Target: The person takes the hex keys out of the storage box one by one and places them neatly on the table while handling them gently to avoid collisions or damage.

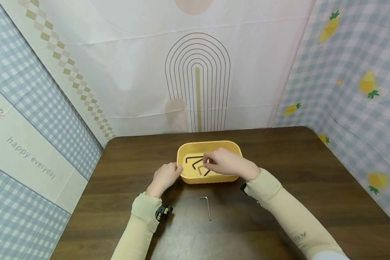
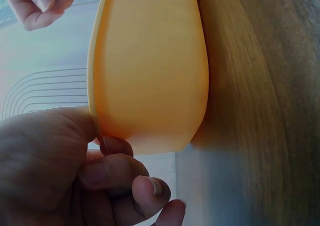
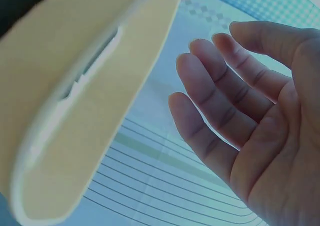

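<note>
While the left grip (image 1: 167, 176) pinches the rim of the yellow tray (image 1: 189, 180) at its near left corner, L-shaped keys lie within the tray, on its floor. The black keys (image 1: 194, 157) point various ways, some partly hidden by the right grip (image 1: 225, 162). A brass-coloured key (image 1: 199, 170) lies among them, close to the right fingertips; whether they touch, I cannot tell.

That right grip hangs above the tray, its fingers spread and gently bent around a bare palm, as the right wrist view shows. In the left wrist view, the left grip's other fingers curl loosely beside the tray's outer wall.

Nearer the person, a silver key (image 1: 209, 209) rests on the brown surface (image 1: 143, 151), between the two forearms and apart from both grips. Its short arm, at the far end, points left. Pale sleeves (image 1: 287, 209) cover the forearms, and a dark device (image 1: 163, 212) sits at the left wrist. Behind the surface hangs a white cloth (image 1: 133, 79) with an arch pattern, flanked by checked cloths (image 1: 354, 119).
</note>
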Motion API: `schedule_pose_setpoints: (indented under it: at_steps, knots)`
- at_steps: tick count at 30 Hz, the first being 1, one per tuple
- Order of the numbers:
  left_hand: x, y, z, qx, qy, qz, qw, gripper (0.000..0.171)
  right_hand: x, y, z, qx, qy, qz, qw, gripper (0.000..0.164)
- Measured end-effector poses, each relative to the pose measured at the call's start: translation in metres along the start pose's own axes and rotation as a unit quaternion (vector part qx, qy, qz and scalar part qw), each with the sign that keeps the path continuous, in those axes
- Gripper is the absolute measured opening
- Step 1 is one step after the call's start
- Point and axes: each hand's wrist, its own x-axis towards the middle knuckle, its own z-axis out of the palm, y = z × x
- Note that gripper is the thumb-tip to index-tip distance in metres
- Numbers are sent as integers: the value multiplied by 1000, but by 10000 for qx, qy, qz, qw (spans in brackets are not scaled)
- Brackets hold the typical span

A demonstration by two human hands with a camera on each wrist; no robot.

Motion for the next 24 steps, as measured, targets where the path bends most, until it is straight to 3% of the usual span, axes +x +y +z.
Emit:
schedule_pose_setpoints:
  at_steps: [3, 13, 24]
  knots:
    - [0, 0, 0, 18, 28, 39, 10000, 31, 5, 2, -9, -85, 33, -24, 10000, 6]
    - [0, -1, -1, -39, -3, 38, 10000, 32, 16, 11, -27, 8, -275, 502, 9984, 11]
    - [0, 0, 0, -32, -19, 31, 10000, 31, 25, 38, -17, -138, -549, 827, 9950, 10]
